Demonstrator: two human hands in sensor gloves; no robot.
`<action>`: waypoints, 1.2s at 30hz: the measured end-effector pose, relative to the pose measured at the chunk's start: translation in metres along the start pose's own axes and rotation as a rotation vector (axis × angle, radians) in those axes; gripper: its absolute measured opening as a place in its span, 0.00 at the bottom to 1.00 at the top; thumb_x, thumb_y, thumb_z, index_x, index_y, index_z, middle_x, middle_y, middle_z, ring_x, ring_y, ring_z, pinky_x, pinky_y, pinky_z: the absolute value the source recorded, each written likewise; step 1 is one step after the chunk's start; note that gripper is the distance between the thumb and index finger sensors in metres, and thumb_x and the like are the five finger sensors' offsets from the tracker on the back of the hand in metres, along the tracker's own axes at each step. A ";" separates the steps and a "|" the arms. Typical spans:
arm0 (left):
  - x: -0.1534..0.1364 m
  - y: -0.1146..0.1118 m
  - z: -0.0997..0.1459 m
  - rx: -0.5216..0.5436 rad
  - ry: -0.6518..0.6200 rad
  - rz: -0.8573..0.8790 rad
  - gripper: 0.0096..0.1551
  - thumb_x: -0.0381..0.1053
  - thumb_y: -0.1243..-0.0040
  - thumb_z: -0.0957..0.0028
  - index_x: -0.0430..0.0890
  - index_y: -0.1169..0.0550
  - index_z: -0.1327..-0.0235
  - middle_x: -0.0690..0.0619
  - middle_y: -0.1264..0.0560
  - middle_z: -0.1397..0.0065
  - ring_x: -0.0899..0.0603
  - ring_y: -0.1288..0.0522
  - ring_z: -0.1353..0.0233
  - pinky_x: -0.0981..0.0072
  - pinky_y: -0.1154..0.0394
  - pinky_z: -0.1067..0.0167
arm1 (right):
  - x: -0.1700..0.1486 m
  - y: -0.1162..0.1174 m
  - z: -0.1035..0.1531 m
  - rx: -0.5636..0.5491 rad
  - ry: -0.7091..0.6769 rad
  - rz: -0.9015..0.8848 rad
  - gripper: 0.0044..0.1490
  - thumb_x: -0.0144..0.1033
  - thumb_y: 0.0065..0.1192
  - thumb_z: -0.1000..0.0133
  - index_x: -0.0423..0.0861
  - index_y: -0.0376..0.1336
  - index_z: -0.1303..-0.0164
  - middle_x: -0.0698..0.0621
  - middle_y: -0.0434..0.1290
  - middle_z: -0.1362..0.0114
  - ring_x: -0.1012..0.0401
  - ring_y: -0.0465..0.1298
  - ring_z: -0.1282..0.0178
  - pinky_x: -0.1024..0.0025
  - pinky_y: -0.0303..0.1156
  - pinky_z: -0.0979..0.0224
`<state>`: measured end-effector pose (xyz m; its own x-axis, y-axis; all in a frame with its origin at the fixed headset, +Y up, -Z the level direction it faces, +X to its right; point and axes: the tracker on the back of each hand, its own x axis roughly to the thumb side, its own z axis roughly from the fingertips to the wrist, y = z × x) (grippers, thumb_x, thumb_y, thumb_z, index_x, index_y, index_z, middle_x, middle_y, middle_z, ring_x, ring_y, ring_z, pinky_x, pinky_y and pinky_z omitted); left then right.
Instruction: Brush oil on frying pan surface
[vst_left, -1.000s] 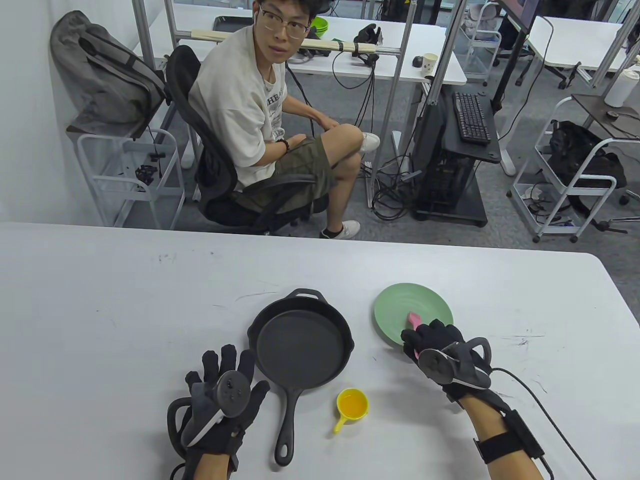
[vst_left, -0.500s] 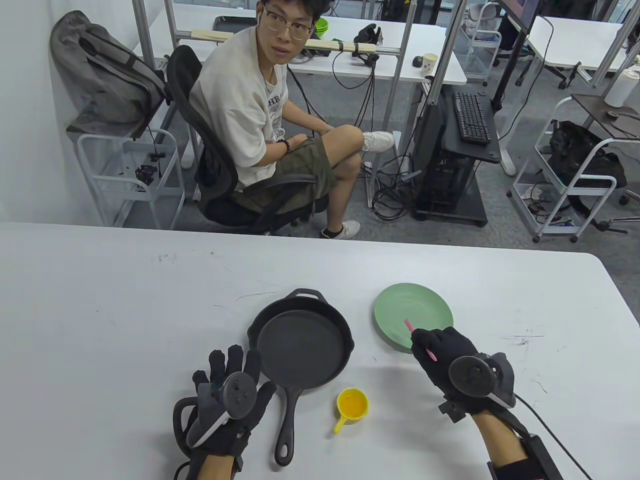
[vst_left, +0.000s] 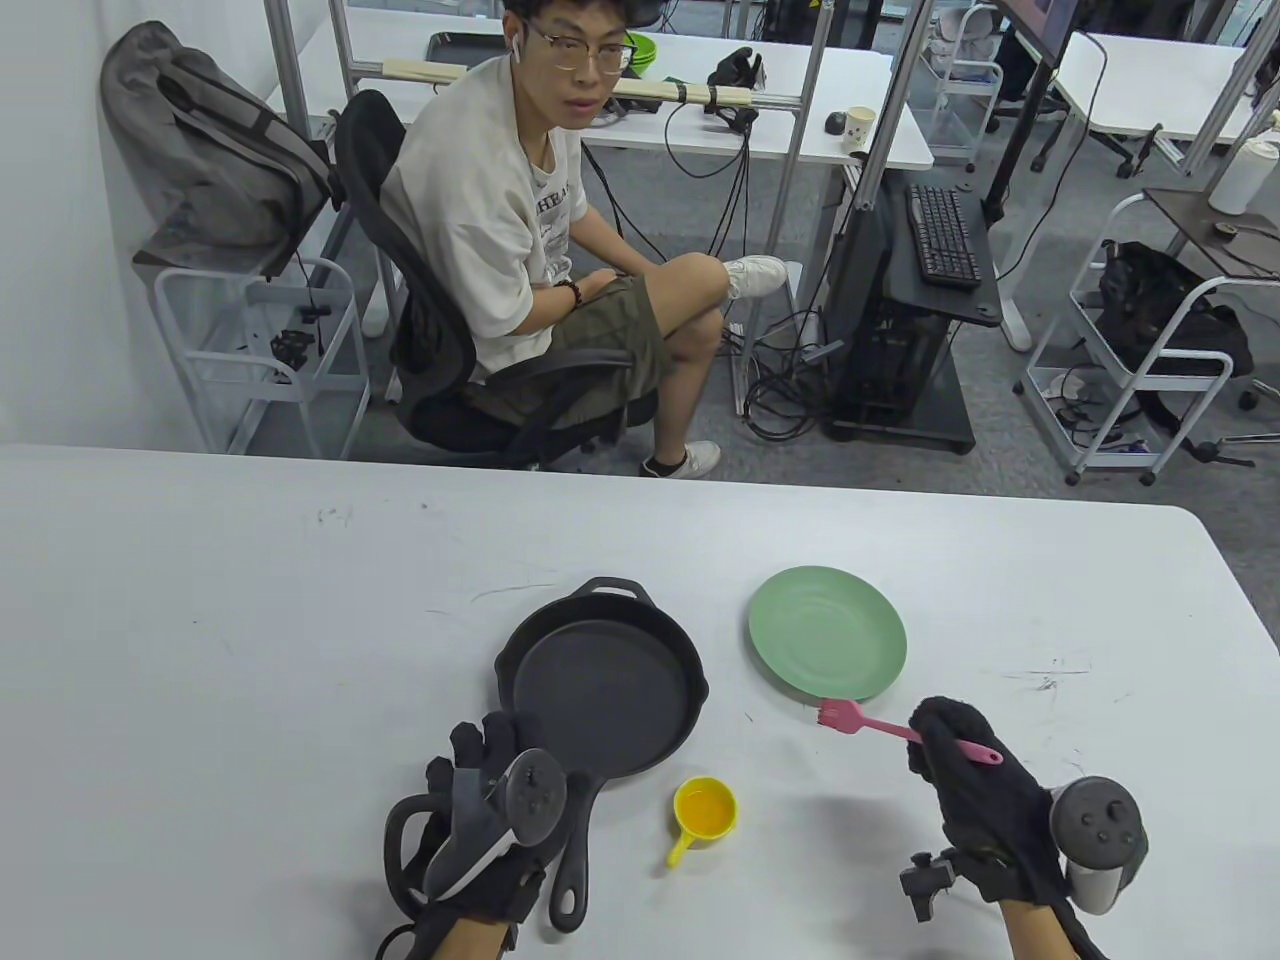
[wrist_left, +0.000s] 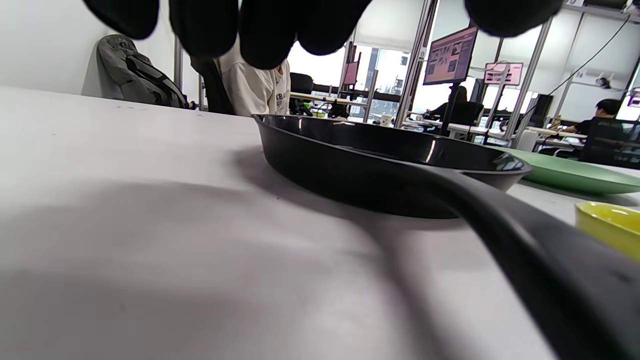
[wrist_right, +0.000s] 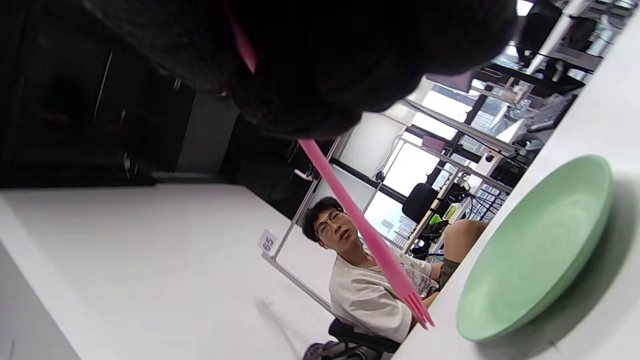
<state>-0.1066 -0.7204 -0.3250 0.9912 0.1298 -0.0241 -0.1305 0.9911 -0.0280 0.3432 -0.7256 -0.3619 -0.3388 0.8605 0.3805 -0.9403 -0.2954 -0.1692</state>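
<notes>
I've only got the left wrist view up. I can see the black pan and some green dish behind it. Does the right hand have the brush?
Observer: Yes. The right hand grips a pink brush by its handle, bristles pointing toward the pan.
Operator: Is the brush over the oil?
Observer: No. The bristles sit just beside the near rim of the green plate, up and right of the yellow oil cup.
Operator: Left hand on the handle?
Observer: It's over the pan handle; actual contact isn't clear.
</notes>
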 end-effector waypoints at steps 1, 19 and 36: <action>0.003 0.000 0.001 -0.011 0.008 -0.006 0.53 0.75 0.49 0.37 0.38 0.36 0.13 0.34 0.37 0.13 0.22 0.36 0.19 0.28 0.37 0.32 | -0.002 -0.001 0.001 0.002 0.014 -0.032 0.24 0.53 0.56 0.36 0.51 0.66 0.35 0.47 0.81 0.51 0.57 0.78 0.56 0.65 0.77 0.53; 0.036 -0.038 -0.013 -0.235 0.102 -0.107 0.52 0.74 0.44 0.38 0.28 0.24 0.30 0.31 0.19 0.38 0.31 0.15 0.52 0.51 0.20 0.60 | -0.003 -0.001 0.006 0.058 -0.002 -0.070 0.24 0.54 0.55 0.35 0.52 0.66 0.35 0.48 0.81 0.52 0.58 0.78 0.57 0.66 0.77 0.54; 0.021 -0.044 -0.017 -0.202 0.167 0.259 0.35 0.53 0.43 0.36 0.26 0.31 0.31 0.42 0.19 0.47 0.41 0.15 0.58 0.54 0.19 0.63 | -0.003 0.011 0.008 0.122 0.005 -0.034 0.24 0.54 0.55 0.35 0.52 0.66 0.35 0.49 0.81 0.53 0.58 0.78 0.57 0.66 0.78 0.54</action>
<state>-0.0805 -0.7621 -0.3410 0.9099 0.3527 -0.2184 -0.3950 0.8975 -0.1963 0.3337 -0.7347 -0.3577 -0.3072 0.8727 0.3796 -0.9482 -0.3145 -0.0444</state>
